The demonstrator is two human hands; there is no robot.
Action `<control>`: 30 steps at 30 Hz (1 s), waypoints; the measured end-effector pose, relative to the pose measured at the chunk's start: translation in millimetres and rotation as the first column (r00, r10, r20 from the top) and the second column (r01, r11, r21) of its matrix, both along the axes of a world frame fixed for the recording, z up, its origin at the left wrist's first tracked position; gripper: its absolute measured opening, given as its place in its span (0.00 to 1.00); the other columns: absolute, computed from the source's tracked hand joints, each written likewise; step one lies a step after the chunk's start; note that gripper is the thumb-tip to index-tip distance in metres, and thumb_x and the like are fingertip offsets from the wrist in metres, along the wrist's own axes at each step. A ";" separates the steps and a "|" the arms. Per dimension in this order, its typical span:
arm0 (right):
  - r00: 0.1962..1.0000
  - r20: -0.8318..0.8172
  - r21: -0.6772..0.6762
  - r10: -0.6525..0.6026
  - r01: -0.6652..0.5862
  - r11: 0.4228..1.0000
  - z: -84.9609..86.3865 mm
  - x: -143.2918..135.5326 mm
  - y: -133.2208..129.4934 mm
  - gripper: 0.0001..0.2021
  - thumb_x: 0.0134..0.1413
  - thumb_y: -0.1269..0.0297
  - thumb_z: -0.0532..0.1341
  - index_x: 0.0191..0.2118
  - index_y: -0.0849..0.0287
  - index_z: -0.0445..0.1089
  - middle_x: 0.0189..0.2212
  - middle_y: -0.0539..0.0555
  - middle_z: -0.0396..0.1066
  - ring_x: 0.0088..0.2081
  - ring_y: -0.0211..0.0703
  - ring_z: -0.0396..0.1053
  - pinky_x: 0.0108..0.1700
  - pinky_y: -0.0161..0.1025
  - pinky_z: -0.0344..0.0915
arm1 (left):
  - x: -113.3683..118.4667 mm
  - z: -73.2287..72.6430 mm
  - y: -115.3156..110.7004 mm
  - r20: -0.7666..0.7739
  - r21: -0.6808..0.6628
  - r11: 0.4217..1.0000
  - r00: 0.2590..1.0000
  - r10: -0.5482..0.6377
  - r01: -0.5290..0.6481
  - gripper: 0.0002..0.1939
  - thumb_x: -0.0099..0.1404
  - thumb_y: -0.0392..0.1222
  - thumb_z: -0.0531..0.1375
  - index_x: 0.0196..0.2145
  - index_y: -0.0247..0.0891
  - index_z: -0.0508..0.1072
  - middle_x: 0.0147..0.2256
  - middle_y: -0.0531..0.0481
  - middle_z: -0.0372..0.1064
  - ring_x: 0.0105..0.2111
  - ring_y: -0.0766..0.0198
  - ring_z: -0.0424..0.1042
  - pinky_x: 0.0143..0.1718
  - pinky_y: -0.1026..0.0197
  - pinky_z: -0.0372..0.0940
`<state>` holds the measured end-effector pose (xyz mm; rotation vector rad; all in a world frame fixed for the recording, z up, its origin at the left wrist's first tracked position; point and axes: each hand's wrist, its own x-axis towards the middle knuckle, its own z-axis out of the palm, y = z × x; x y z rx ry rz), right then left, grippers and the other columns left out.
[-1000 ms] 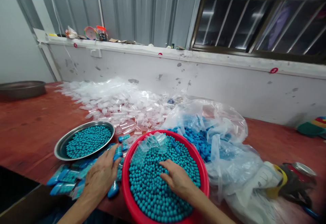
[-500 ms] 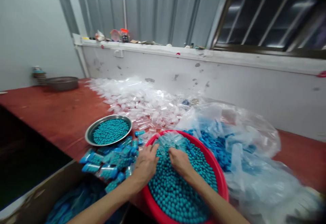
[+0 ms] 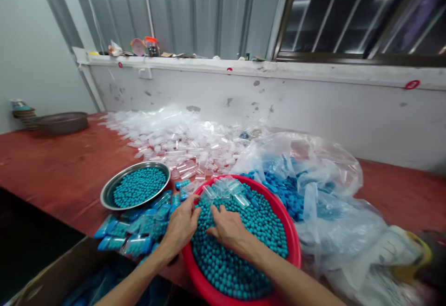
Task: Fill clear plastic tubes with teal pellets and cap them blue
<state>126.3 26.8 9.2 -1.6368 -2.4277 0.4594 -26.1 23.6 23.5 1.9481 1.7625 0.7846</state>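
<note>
Over the left rim of a red basin, my left hand has its fingers curled. Anything inside the curl is hidden from view. My right hand is open above the turquoise beads filling the basin, its thumb and fingers apart with nothing visible between them. Clear plastic tubes lie on the beads at the basin's far side, just beyond both hands. Left of my left hand, bead-filled tubes with blue caps are piled on the red table.
A metal bowl of beads stands left of the basin. Empty clear tubes are heaped behind it. Blue caps spill from a plastic bag at right. An open cardboard box sits below the table's front edge.
The view has swung right, so things sit further left. My right hand has loosened from closed fingers to spread ones. My left hand has shifted out toward the basin's left rim.
</note>
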 end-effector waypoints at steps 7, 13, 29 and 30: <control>0.964 -0.264 -0.167 0.043 -0.089 0.982 -5.1 19.3 11.7 0.07 0.54 0.63 0.51 0.38 0.59 0.56 0.29 0.50 0.65 0.31 0.40 0.67 0.31 0.35 0.64 | 14.4 -17.7 -3.7 0.158 -0.041 0.967 0.957 -0.242 0.252 0.19 0.56 0.40 0.53 0.46 0.37 0.65 0.42 0.44 0.67 0.40 0.58 0.67 0.41 0.58 0.61; 0.845 -0.523 -0.344 -0.114 -0.087 0.935 -11.7 52.6 -19.3 0.14 0.44 0.58 0.60 0.33 0.57 0.55 0.23 0.43 0.57 0.23 0.33 0.58 0.23 0.30 0.54 | 48.5 -23.4 -3.9 0.571 -0.291 0.811 0.772 -0.279 0.508 0.10 0.55 0.46 0.50 0.30 0.37 0.62 0.24 0.55 0.61 0.22 0.67 0.61 0.18 0.68 0.55; 0.942 0.069 -0.091 -0.327 0.333 0.939 -12.2 97.6 -4.3 0.14 0.54 0.58 0.51 0.39 0.64 0.64 0.40 0.67 0.66 0.41 0.55 0.68 0.38 0.48 0.61 | 69.4 -23.7 14.9 0.018 -0.402 0.865 0.947 -0.321 0.301 0.05 0.48 0.32 0.54 0.21 0.39 0.60 0.26 0.47 0.65 0.38 0.50 0.66 0.41 0.51 0.54; 0.947 0.047 -0.103 -0.319 0.322 0.941 -16.2 95.9 -0.5 0.16 0.55 0.57 0.50 0.40 0.65 0.64 0.40 0.67 0.67 0.40 0.55 0.68 0.38 0.47 0.61 | 75.7 -25.9 19.0 0.091 -0.425 0.848 0.947 -0.308 0.317 0.07 0.46 0.31 0.55 0.19 0.39 0.59 0.24 0.50 0.63 0.36 0.51 0.66 0.41 0.52 0.55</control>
